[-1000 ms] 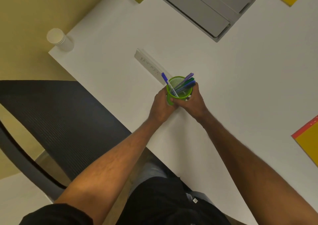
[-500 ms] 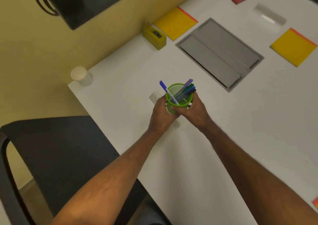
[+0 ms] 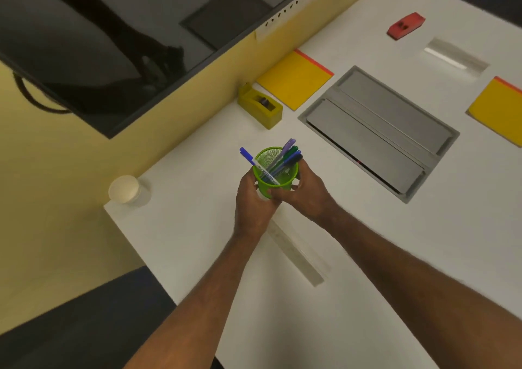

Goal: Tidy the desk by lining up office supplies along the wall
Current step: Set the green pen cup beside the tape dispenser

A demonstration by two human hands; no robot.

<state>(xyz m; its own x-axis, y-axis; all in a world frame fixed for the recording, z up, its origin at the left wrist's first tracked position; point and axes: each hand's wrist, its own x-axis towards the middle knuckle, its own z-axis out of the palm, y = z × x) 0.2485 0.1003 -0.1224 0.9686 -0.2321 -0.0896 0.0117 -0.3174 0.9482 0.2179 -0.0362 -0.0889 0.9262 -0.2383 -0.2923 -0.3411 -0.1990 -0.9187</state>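
Green mesh pen cup (image 3: 275, 171) (pens (image 3: 285, 157) inside)

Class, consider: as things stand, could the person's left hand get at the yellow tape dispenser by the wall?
Probably not yet: the left hand grips the green pen cup together with the right hand. The desk up to the tape dispenser looks bare.

office | white desk (image 3: 367, 255) | wall monitor (image 3: 113, 44) | tape dispenser (image 3: 261, 107)

Pens (image 3: 285, 157) in cup (image 3: 271, 182), cup between both hands above desk (image 3: 197, 227). Ruler (image 3: 296, 255) on desk beneath forearms. Tape dispenser (image 3: 261, 109) behind cup, by wall (image 3: 84, 157). Notepad (image 3: 293, 79) right of dispenser.
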